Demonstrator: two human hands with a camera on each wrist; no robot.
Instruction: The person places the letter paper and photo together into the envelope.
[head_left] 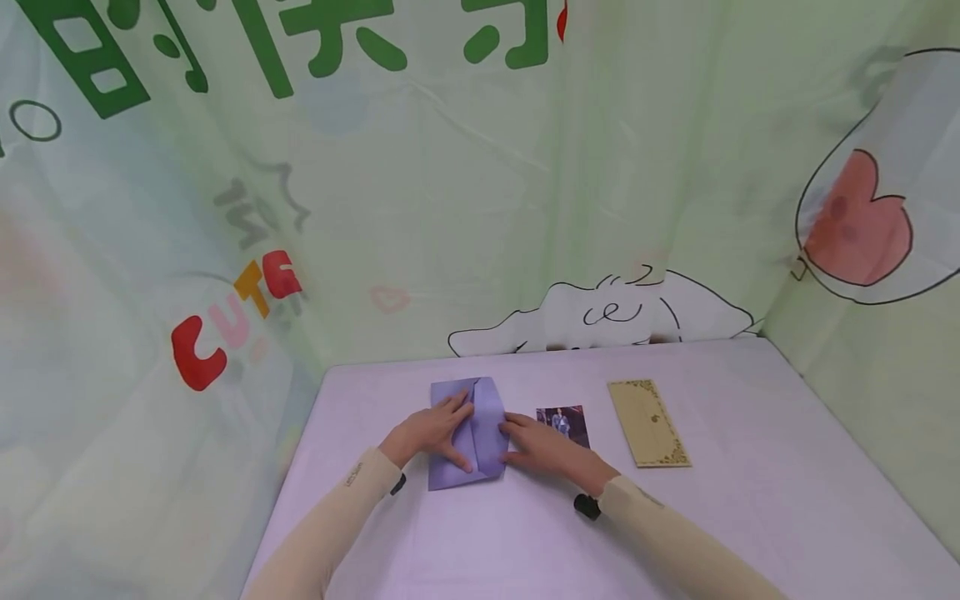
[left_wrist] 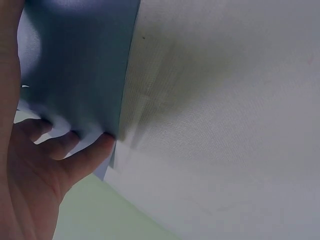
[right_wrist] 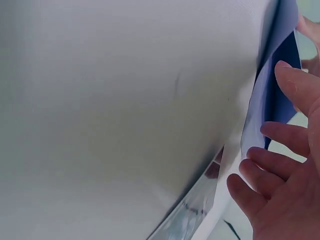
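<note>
A purple paper envelope (head_left: pixel 490 421) lies upright in front of me, its flap side along the right. My left hand (head_left: pixel 438 431) rests on its left part with fingers spread. In the left wrist view, fingertips (left_wrist: pixel 109 140) lie against the envelope (left_wrist: pixel 82 60) near its edge. My right hand (head_left: pixel 547 447) touches the flap's right edge with loosely bent fingers. The right wrist view shows the flap (right_wrist: pixel 255 117) raised off the darker inside, with the right hand's thumb and fingers (right_wrist: pixel 272 162) along it.
Right of the envelope lies a small photo (head_left: pixel 573 419), partly covered by the right hand. Farther right is a tan card with ornamented corners (head_left: pixel 648 423). A pale table (head_left: pixel 750 500) bears everything, with printed curtains (head_left: pixel 480 183) behind and beside it.
</note>
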